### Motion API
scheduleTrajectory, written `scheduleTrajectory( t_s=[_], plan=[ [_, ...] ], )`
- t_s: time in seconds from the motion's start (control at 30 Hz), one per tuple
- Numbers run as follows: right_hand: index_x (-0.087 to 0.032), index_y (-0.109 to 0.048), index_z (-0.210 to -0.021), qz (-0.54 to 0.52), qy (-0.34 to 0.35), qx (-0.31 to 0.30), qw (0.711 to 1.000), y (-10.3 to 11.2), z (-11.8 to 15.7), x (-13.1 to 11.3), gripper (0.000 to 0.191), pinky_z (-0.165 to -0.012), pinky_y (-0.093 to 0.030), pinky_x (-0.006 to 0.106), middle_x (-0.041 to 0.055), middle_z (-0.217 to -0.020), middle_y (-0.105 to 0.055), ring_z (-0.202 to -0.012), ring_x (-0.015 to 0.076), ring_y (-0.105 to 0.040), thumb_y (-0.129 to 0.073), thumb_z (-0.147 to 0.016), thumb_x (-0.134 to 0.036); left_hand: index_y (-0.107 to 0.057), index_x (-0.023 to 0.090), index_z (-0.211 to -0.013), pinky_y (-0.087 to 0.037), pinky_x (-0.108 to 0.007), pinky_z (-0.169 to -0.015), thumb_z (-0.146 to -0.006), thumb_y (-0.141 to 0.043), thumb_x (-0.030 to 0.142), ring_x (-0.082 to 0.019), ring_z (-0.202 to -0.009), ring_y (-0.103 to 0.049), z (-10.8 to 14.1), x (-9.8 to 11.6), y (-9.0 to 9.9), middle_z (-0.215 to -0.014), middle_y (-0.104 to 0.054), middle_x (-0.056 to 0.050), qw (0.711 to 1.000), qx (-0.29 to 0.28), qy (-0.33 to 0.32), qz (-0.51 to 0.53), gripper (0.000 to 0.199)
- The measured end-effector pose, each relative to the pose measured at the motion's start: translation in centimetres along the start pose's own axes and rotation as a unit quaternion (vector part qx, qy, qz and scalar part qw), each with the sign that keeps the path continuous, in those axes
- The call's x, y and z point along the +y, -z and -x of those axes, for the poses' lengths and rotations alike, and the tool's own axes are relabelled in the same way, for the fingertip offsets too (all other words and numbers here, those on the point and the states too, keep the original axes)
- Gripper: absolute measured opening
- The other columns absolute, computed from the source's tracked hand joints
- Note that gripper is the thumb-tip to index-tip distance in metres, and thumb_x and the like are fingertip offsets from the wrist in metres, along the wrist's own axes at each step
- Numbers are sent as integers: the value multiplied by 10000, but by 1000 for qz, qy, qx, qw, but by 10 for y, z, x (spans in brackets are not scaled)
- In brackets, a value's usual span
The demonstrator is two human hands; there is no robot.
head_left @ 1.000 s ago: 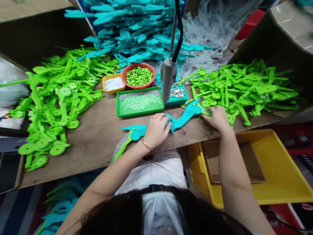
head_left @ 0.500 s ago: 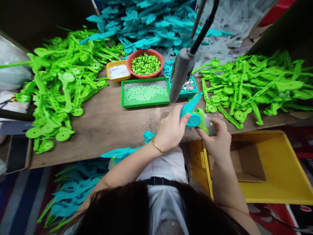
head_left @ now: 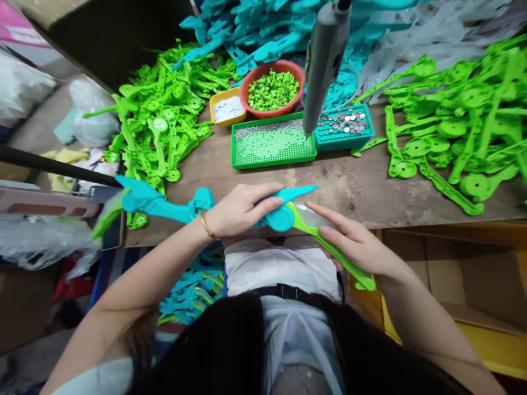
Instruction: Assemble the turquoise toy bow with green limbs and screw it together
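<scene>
"Two hands at work over the near edge of the wooden table [head_left: 349, 198]! The left hand [head_left: 242, 211] is closed around a long turquoise plastic piece [head_left: 164, 208], thumb and fingers pinching right by its round disc-like end."

"And the right hand [head_left: 354, 241]?"

"Half open, thumb and index finger parted, at the slim lime-green plastic arm [head_left: 346, 262] slanting out from that disc, with a translucent plastic strip [head_left: 309, 216] beside it. It's touching, by the look of it; how firmly it grips, I can't tell."

"So what makes for good handling here?"

"A steady left, I'd say: pinch close to the disc so it doesn't roll under the right hand. The strip looks thin, so light fingertips beat a hard squeeze."

"And the far end?"

"Jutting out past the left wrist, near the heap of lime-green plastic parts [head_left: 160, 126]. Swing it carelessly and it could snag there. Wrist level!"

"The grey cylindrical tool [head_left: 323, 66]?"

"Hanging tip-down by the green perforated tray [head_left: 274, 163], apart from both hands."
</scene>
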State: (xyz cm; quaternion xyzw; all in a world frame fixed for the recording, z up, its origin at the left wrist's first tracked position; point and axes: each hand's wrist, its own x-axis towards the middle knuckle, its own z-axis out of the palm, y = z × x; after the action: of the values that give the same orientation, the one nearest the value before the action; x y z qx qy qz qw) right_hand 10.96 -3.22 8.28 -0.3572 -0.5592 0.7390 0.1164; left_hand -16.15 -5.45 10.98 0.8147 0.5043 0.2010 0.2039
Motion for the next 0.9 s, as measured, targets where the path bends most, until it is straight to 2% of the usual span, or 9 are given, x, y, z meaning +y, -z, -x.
scheduleTrajectory(
  t_s=[0.13, 0.23, 0.33, 0.4, 0.43, 0.53, 0.6, 0.73, 0.9],
  plan=[
    [-280, -223, -1531, -146, -50, 17, 988, -6, -16, -1, 728, -301, -359, 187, -51, -546, -570, -318, 99, -473, -521, -903, -498, -453, 133, -1418, -503, -462, -937, -929, -471, 539, -344, -1171, -589, 1, 6, -1, -1311, -586, -200, 969, -6, 26, -246, 636],
    [-229, -456, -1417, -146, -45, 30, 988, 3, -20, 0, 579, -328, -412, 214, 6, -604, -636, -378, 131, -552, -494, -909, -505, -339, 154, -1478, -535, -417, -794, -924, -519, 464, -335, -1056, -634, 3, 13, -7, -1288, -576, -207, 938, -74, 19, -337, 660],
    [-282, -655, -1162, -67, 126, 169, 975, 10, -20, 5, 326, -679, -588, 246, 41, -1021, -709, -839, 152, -705, -634, -849, -371, -344, 199, -1458, -511, -323, -640, -930, -527, 410, -257, -863, -684, -1, 10, -8, -1171, -636, -130, 935, -162, 31, -315, 597],
    [-335, -640, -1172, 40, 251, 199, 946, 10, -17, 6, 437, -950, -543, 320, 18, -1308, -604, -1184, 191, -601, -745, -755, -257, -376, 210, -1425, -499, -313, -636, -922, -541, 426, -252, -853, -693, -4, 4, -7, -1138, -655, -97, 937, -202, 32, -282, 571],
    [-343, -634, -1178, 103, 295, 188, 931, 9, -16, 6, 495, -1008, -512, 354, 15, -1346, -580, -1241, 205, -561, -773, -721, -216, -395, 212, -1405, -496, -315, -640, -921, -542, 436, -255, -856, -696, -6, 2, -6, -1124, -662, -90, 938, -213, 29, -270, 554],
    [-290, -691, -1040, 246, 369, 185, 877, 3, -15, 4, 382, -946, -537, 317, 18, -1113, -703, -1059, 175, -660, -770, -707, -120, -459, 211, -1330, -482, -320, -632, -918, -544, 448, -265, -839, -701, -11, -3, -4, -1079, -684, -84, 940, -231, 20, -249, 483],
    [-265, -706, -961, 269, 401, 210, 850, 1, -16, 4, 301, -851, -563, 282, 6, -959, -737, -908, 153, -697, -750, -718, -93, -497, 220, -1281, -474, -315, -620, -910, -555, 455, -261, -807, -703, -13, -3, -4, -1033, -700, -76, 942, -237, 20, -236, 443],
    [-242, -708, -879, 226, 391, 237, 860, 2, -24, 10, 193, -792, -575, 325, 24, -908, -742, -860, 181, -705, -740, -732, -121, -539, 230, -1227, -471, -308, -622, -878, -596, 480, -251, -764, -695, -14, 2, -6, -971, -712, -73, 943, -219, 27, -250, 432],
    [-226, -685, -879, 173, 341, 248, 890, 9, -27, 15, 125, -811, -568, 383, 53, -919, -726, -879, 201, -691, -732, -763, -234, -527, 211, -1244, -473, -310, -635, -930, -525, 361, -251, -872, -685, -14, 6, -12, -1070, -686, -93, 955, -154, -9, -255, 347]
  ],
)
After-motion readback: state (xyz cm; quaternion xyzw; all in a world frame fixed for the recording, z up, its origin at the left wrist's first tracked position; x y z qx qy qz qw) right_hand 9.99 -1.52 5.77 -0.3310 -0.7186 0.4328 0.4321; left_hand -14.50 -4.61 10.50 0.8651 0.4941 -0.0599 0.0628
